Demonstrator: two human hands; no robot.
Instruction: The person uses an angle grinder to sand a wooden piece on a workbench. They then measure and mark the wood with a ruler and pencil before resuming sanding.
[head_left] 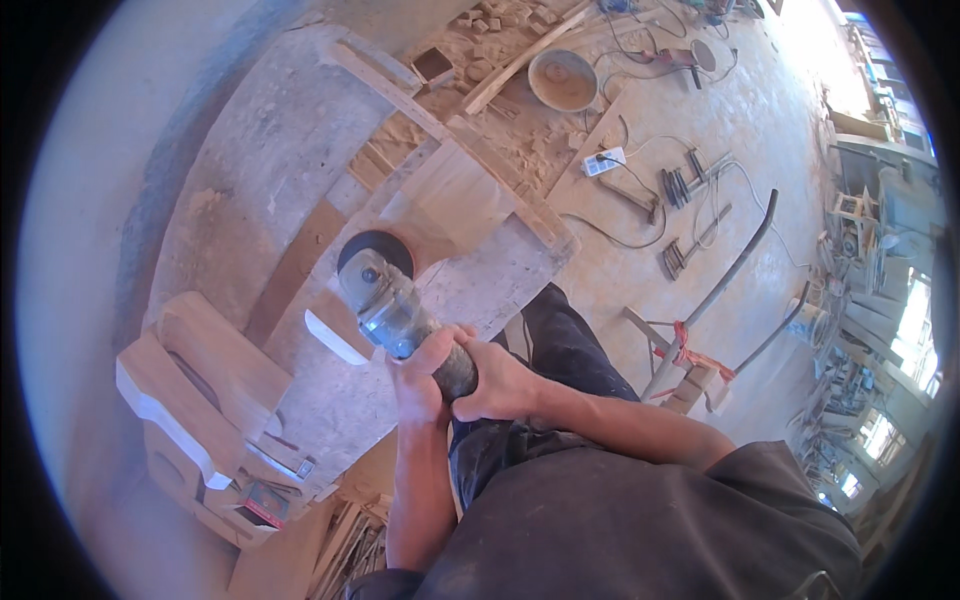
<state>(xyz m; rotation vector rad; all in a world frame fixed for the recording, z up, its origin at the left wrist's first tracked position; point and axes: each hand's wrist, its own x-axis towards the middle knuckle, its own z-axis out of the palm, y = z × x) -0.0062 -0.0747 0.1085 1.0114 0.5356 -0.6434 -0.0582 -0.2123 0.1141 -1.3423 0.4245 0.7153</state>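
Note:
Both my hands are closed around the body of an angle grinder. My left hand wraps its near side, and my right hand grips the dark rear part. A round dark disc at the grinder's head lies over a pale wooden piece on the dusty workbench. Whether the disc touches the wood, I cannot tell. Just left of the grinder, a curved wood edge catches bright light. My fingertips are partly hidden behind the tool.
Shaped wooden parts are stacked at the bench's near left, beside a small box. On the floor are a round basin, a power strip with cords, clamps and another power tool. A handcart stands at right.

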